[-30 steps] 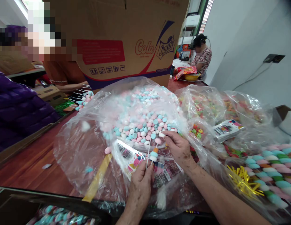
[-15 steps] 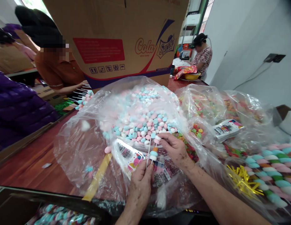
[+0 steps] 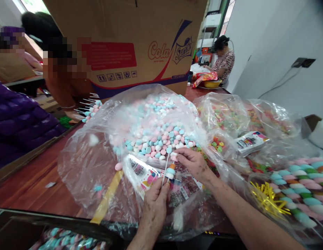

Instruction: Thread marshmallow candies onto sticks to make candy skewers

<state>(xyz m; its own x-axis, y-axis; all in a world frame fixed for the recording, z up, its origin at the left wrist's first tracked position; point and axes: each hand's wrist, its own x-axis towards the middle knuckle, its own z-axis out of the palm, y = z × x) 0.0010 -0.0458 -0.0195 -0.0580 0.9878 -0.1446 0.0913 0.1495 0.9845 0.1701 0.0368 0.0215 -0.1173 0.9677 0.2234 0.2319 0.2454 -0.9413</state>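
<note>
Over clear plastic point(image 3: 80, 166), before sweets pile point(image 3: 156, 144): your left hand point(image 3: 154, 199) pinches bare stick point(image 3: 166, 166) plus threaded stick point(image 3: 170, 171); your right hand point(image 3: 194, 162) grips pale sweet point(image 3: 173, 157) at threaded tip. Looks like threading step; next push likely needs steady stick.

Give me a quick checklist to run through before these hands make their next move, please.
1. Left hand gripping the candy stick below its candies: ok.
2. Bare white stick held beside it, in the same hand: ok.
3. Right hand pinching a pale marshmallow at the candy stick's top: ok.
4. That marshmallow threaded fully on: cannot tell; the fingers partly hide it.
5. Loose marshmallows close by in the clear plastic bag: ok.
6. All marshmallows together: not ok; a pink marshmallow lies apart by the yellow tape strip.
</note>
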